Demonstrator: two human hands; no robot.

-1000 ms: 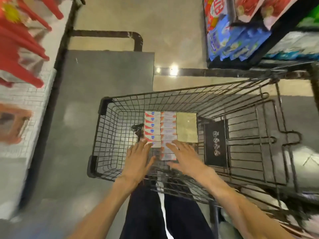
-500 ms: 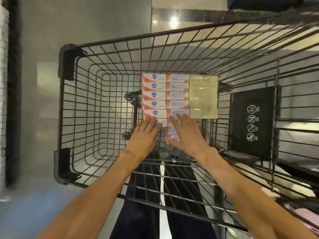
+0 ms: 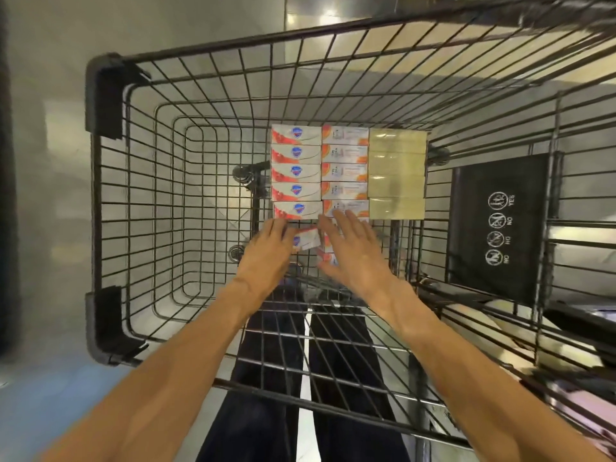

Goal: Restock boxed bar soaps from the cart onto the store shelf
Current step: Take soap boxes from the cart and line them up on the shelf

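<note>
Three rows of boxed bar soaps lie on the floor of the black wire cart [image 3: 100, 208]: red-and-white boxes with a blue shield [image 3: 296, 171], white-and-orange boxes [image 3: 345, 171], and pale yellow boxes [image 3: 396, 175]. My left hand [image 3: 270, 251] is at the near end of the red-and-white row; the nearest box [image 3: 306, 240] sits tilted against its fingers. My right hand [image 3: 353, 255] lies with straight fingers over the near orange boxes [image 3: 328, 258], covering most of them. Whether the left hand's fingers curl round the tilted box is hidden.
The cart's black child-seat flap [image 3: 500, 228] with warning symbols hangs at the right. The left half of the cart floor [image 3: 206, 211] holds nothing. My dark trousers [image 3: 266, 361] show through the near wire wall. Grey shop floor [image 3: 50, 95] surrounds the cart.
The view has dropped from the aisle and shelf into the cart. Both hands reached deeper onto the near boxes, and the nearest red-and-white box now sits tilted at my left fingers.
</note>
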